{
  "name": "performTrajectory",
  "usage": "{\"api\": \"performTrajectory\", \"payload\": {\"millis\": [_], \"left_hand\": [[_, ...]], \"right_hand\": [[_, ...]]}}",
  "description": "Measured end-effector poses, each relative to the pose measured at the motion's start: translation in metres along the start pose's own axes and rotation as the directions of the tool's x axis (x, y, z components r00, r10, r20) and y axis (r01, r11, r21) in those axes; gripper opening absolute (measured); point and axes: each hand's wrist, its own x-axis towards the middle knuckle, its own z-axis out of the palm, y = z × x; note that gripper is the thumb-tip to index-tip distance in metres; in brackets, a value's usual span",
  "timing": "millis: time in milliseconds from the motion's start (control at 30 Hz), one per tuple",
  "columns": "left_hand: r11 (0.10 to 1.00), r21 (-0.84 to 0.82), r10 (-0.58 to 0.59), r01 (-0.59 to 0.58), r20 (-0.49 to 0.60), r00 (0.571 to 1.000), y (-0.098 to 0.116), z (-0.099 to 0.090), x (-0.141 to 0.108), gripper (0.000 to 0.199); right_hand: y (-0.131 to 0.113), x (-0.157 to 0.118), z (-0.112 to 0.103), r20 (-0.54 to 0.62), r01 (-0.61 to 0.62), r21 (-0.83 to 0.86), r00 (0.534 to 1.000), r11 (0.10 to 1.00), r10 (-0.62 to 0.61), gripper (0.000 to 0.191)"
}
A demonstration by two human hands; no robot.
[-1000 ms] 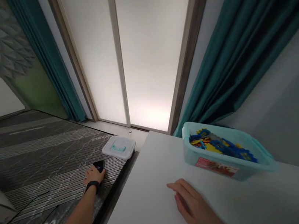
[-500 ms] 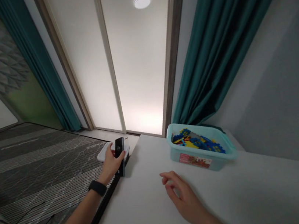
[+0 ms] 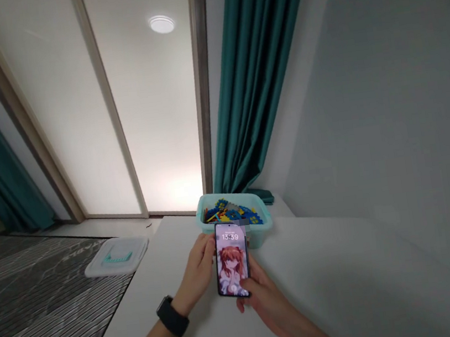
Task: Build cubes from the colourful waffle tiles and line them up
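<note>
A smartphone (image 3: 231,259) is held upright over the white table, its lit lock screen showing 13:39 and a cartoon-style picture. My left hand (image 3: 197,270), with a black wristwatch (image 3: 171,316) on the wrist, grips the phone's left edge. My right hand (image 3: 264,297) holds its lower right side, with the fingers partly hidden behind the phone. The phone covers the front of a pale turquoise plastic bin (image 3: 260,225), which holds a heap of blue, yellow and red interlocking toy pieces (image 3: 231,211).
The white table (image 3: 318,267) runs under my hands. To its left lie a striped grey mattress (image 3: 28,291) and a white plastic lid (image 3: 115,256) with a turquoise clip. Teal curtains (image 3: 253,69) hang beside a frosted sliding door (image 3: 149,106) beyond the table.
My left hand has brought the phone from the mattress edge to above the table, and my right hand has joined it. The screen is now lit. The view has turned right.
</note>
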Motion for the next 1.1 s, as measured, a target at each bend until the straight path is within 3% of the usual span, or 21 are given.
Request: {"api": "performTrajectory", "payload": {"millis": [167,333,633,800,1100], "left_hand": [[0.979,-0.144,-0.141,0.148,0.056,0.988,-0.021,0.005,-0.009,0.041],[0.926,-0.259,-0.253,0.275,0.116,0.96,-0.022,0.007,-0.012,0.044],[0.9,-0.313,-0.284,0.304,0.11,0.952,-0.016,0.002,-0.011,0.038],[0.859,-0.385,-0.334,0.338,0.079,0.939,-0.014,0.001,-0.011,0.039],[0.851,-0.398,-0.343,0.344,0.076,0.936,-0.01,0.001,-0.011,0.035]], "right_hand": [[0.019,0.002,-0.011,-0.036,-0.063,0.087,0.997,0.994,0.066,0.068],[0.019,-0.001,-0.014,0.054,-0.088,0.042,0.995,0.995,0.085,0.069],[0.012,-0.003,-0.013,0.116,-0.097,-0.079,0.988,0.992,0.106,0.076],[0.013,-0.003,-0.007,0.113,-0.021,-0.141,0.993,0.99,0.037,0.078],[0.005,-0.006,0.0,0.068,-0.008,-0.194,0.997,0.981,0.022,0.074]]}}
